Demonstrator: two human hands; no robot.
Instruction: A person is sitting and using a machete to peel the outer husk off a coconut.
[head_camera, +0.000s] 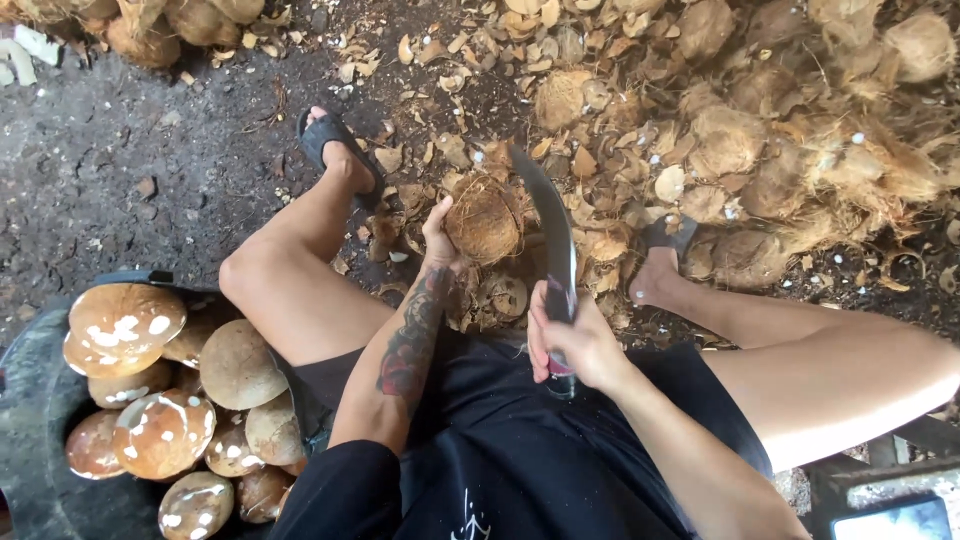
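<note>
My left hand (440, 238) grips a brown, fibrous coconut (484, 220) from its left side, holding it low between my knees. My right hand (572, 345) is closed on the handle of a large curved machete (548, 225). The blade points away from me and its edge lies just right of the coconut, touching or almost touching it. Both my legs are spread wide, with a sandalled left foot (335, 145) on the dark ground and my right foot (655, 275) among shell scraps.
A dark tub (35, 400) at my left holds several peeled, pale-brown coconuts (160, 430). A heap of husks and shell chips (760, 130) covers the ground ahead and to the right. More unpeeled coconuts (150, 25) lie top left.
</note>
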